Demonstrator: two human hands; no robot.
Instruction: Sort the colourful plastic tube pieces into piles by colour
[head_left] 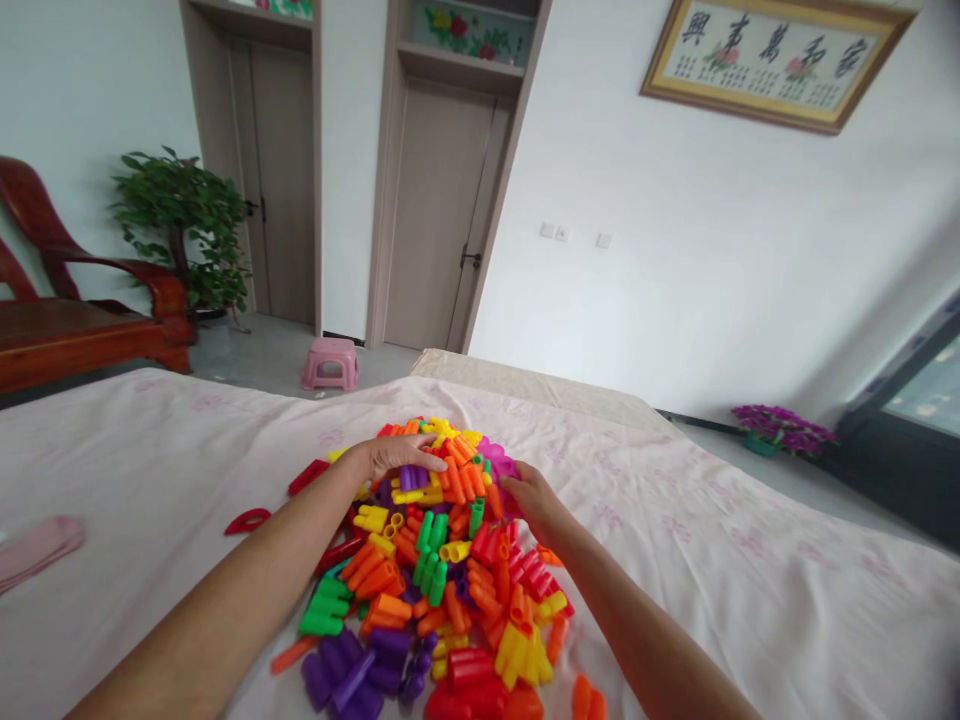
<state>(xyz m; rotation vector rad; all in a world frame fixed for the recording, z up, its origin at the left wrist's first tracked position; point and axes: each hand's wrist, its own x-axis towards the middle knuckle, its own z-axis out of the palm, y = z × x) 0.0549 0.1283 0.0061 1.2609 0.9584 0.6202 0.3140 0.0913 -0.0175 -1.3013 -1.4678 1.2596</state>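
A heap of plastic building pieces (431,545) in orange, red, yellow, green and purple lies on a pale sheet with a faint floral print (645,540). My left hand (397,455) rests over the top left of the heap, its fingers stretched out above a purple piece (413,478) and next to orange ones (461,480). On the far right side of the heap, my right hand (534,500) grips the edge of a magenta plastic piece (496,460), partly covered by other pieces. The fingertips of that hand are partly hidden.
To the left of the heap lies a red curved piece (247,521), and farther left a pink cloth item (41,550). Beyond the sheet stand a pink stool (331,363), a wooden chair (90,300), a potted plant (180,220) and purple flowers (784,428).
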